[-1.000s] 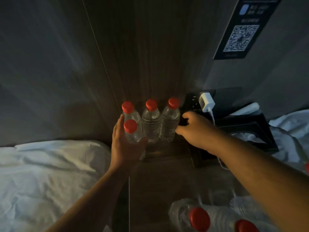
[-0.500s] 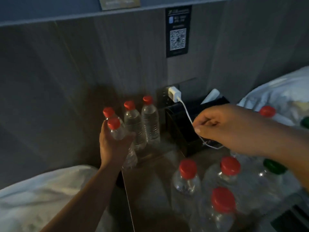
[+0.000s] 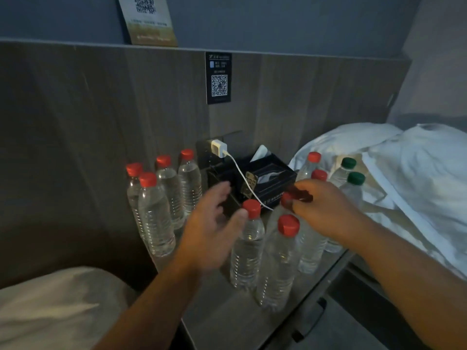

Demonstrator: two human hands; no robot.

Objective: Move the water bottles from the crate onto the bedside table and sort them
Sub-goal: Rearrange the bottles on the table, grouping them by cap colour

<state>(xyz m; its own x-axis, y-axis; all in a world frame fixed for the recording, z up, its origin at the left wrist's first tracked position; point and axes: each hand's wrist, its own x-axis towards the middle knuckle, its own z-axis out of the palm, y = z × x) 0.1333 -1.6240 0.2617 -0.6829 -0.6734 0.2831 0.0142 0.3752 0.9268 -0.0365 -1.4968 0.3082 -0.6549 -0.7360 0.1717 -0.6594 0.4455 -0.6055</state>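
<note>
Head view | worktop (image 3: 214, 311) | four red-capped bottles (image 3: 155, 218) upright in back-left corner, against wall panel (image 3: 75, 122) | front bottles (image 3: 278, 261), red caps, clustered front-centre to right edge; green-capped bottles (image 3: 353, 180) near right edge | left hand (image 3: 212, 231): fingers spread, holding nothing, thumb just beside a front cap | right hand (image 3: 328, 213): fingers curled at a red cap, blurred, cannot tell if gripping

Your single wide-angle view comes from the camera on your head, looking forward and down, close above the bedside table (image 3: 227, 324), facing the wall panel (image 3: 75, 122)
</note>
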